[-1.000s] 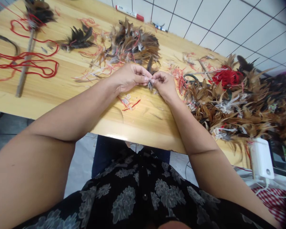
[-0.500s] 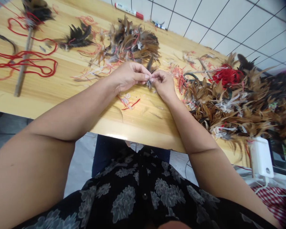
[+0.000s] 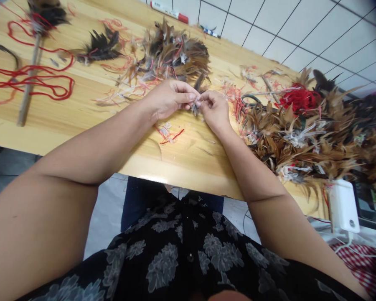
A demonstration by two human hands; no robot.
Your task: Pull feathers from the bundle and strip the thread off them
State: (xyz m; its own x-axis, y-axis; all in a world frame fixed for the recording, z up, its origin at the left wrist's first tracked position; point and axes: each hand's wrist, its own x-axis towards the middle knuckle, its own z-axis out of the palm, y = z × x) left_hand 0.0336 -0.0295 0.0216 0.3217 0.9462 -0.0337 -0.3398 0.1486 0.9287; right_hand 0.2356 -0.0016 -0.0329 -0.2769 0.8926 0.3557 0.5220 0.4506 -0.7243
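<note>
My left hand (image 3: 172,99) and my right hand (image 3: 214,110) meet above the wooden tabletop (image 3: 188,161), their fingertips pinching a small dark feather tuft (image 3: 194,108). Much of the tuft is hidden by my fingers. Just beyond my hands lies a heap of brown and black feathers (image 3: 172,54) tangled with red thread. A larger feather heap (image 3: 301,144) spreads to the right of my right hand. Scraps of red thread and white fluff (image 3: 166,133) lie on the wood below my hands.
A wooden stick (image 3: 29,83) with dark feathers and loose red cord (image 3: 28,79) lies at the far left. A red yarn bundle (image 3: 299,99) sits at the right. Markers (image 3: 169,11) lie by the white tiled wall. A white box (image 3: 343,205) with cables stands beyond the table's near right edge.
My fingertips stay pinched on the tuft with small shifts between them. The whole scene drifts slightly in view as my head moves.
</note>
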